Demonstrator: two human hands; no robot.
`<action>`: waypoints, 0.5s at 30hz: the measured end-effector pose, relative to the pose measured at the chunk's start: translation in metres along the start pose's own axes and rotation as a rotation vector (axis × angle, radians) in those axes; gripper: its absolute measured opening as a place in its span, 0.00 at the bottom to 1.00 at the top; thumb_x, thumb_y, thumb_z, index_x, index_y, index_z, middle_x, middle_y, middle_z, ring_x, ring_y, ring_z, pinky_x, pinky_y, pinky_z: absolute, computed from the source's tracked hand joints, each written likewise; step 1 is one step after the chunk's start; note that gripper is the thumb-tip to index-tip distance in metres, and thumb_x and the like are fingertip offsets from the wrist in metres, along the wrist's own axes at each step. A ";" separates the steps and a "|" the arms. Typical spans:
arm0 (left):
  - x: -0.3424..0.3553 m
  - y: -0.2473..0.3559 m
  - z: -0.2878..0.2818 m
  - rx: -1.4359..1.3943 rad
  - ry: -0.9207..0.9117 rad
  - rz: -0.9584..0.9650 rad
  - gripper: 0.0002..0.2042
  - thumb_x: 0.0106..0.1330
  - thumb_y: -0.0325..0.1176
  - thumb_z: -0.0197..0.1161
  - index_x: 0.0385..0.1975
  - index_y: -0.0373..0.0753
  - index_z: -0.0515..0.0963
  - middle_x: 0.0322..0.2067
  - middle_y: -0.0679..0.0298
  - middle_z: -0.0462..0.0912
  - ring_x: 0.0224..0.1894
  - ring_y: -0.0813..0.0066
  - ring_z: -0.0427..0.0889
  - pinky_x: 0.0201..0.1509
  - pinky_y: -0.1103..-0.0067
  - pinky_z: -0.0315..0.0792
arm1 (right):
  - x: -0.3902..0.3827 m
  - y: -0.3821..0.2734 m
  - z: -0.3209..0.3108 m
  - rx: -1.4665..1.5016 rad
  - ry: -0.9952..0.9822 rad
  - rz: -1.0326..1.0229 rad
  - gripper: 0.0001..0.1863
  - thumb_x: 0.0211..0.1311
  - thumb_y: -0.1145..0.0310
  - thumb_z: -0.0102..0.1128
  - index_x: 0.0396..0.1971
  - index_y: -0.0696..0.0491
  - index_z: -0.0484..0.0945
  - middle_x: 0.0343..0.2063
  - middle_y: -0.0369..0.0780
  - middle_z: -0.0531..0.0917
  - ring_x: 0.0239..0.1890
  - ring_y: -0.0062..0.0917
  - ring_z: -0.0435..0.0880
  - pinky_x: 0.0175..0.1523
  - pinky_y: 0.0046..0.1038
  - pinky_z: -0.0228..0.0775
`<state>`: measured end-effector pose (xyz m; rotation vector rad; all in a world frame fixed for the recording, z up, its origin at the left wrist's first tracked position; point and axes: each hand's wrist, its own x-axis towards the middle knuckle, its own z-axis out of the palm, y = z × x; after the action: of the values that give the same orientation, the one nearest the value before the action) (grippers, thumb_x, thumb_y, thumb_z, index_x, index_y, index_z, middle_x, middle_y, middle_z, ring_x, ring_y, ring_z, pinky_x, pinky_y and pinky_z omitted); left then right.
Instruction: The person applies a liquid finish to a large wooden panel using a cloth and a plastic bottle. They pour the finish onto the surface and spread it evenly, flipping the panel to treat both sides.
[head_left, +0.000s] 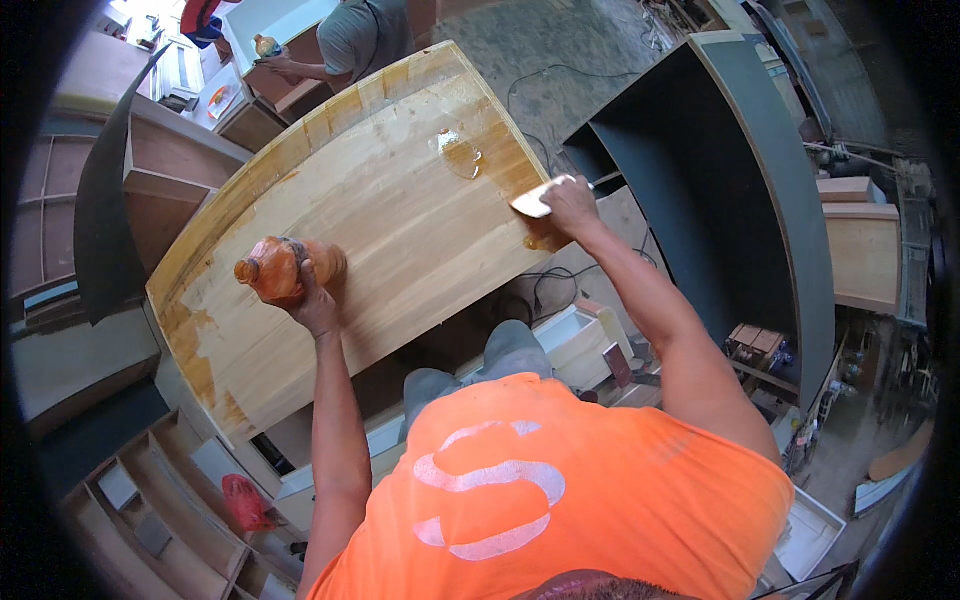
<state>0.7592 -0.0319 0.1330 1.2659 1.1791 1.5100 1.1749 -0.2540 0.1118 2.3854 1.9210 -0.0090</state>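
Note:
A pale wooden panel (380, 250) with amber glue-like liquid along its back and left edges fills the middle of the view. My left hand (308, 298) grips a plastic bottle (278, 268), stained orange-brown and held over the panel's left half. My right hand (570, 205) holds a flat pale spreader (532, 202) at the panel's right end, beside a small amber patch (540, 240). A glossy puddle (457, 152) of the liquid lies farther back on the panel, apart from both hands.
A dark open cabinet (700, 180) stands at the right, wooden shelving frames (160, 500) at the lower left. A co-worker (360, 40) in grey holds a bottle at the top. Cables (555, 280) run on the floor, and a red bag (245, 500) sits lower left.

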 end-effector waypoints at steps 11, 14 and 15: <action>0.003 -0.001 -0.009 0.094 -0.003 -0.010 0.47 0.53 0.36 0.76 0.67 0.38 0.49 0.64 0.58 0.60 0.65 0.65 0.63 0.69 0.69 0.59 | -0.062 -0.046 -0.040 0.297 -0.105 0.104 0.16 0.49 0.77 0.53 0.34 0.46 0.87 0.32 0.41 0.86 0.35 0.39 0.84 0.42 0.41 0.72; 0.007 -0.012 -0.018 0.224 -0.004 0.051 0.49 0.51 0.36 0.78 0.67 0.38 0.49 0.64 0.58 0.60 0.65 0.65 0.63 0.69 0.70 0.59 | 0.031 -0.068 -0.076 0.502 0.086 0.041 0.14 0.51 0.75 0.55 0.36 0.48 0.86 0.33 0.41 0.86 0.37 0.39 0.84 0.43 0.38 0.75; 0.008 -0.008 -0.013 0.198 -0.004 0.030 0.49 0.50 0.36 0.78 0.67 0.38 0.49 0.64 0.59 0.60 0.65 0.65 0.63 0.69 0.70 0.59 | 0.057 -0.068 -0.067 0.467 0.204 0.026 0.13 0.52 0.74 0.55 0.35 0.47 0.86 0.33 0.41 0.86 0.36 0.39 0.84 0.42 0.38 0.74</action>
<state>0.7454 -0.0244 0.1266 1.4220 1.3379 1.4392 1.1183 -0.1793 0.1713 2.7976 2.1780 -0.2493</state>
